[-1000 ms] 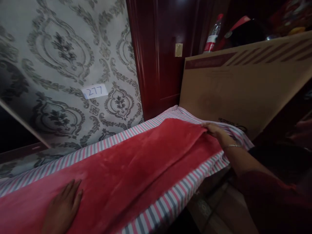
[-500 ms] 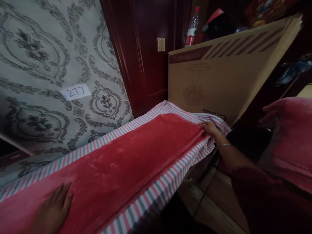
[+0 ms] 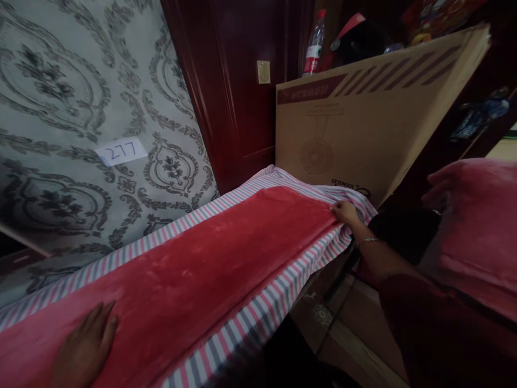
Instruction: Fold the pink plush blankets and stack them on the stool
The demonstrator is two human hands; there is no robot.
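Observation:
A long red plush blanket (image 3: 226, 242), folded into a strip, lies over a striped sheet (image 3: 238, 328) in pink, grey and white. My left hand (image 3: 85, 345) rests flat on the near left part of the blanket, its fingers stretched out. At the far right corner, my right hand (image 3: 343, 212) pinches the blanket's edge, with a bracelet on the wrist. Beside that hand the sheet is bunched into creases.
Behind the far end stands a large cardboard box (image 3: 343, 118), with a plastic bottle (image 3: 313, 46) beyond its top edge. Patterned wallpaper (image 3: 60, 97) bounds the left side. More pink plush fabric (image 3: 480, 221) is at the right, above a tiled floor (image 3: 351, 323).
The view has shifted slightly. My right hand still holds the blanket's corner, its fingers now a little more bunched. My left hand stays flat on the blanket.

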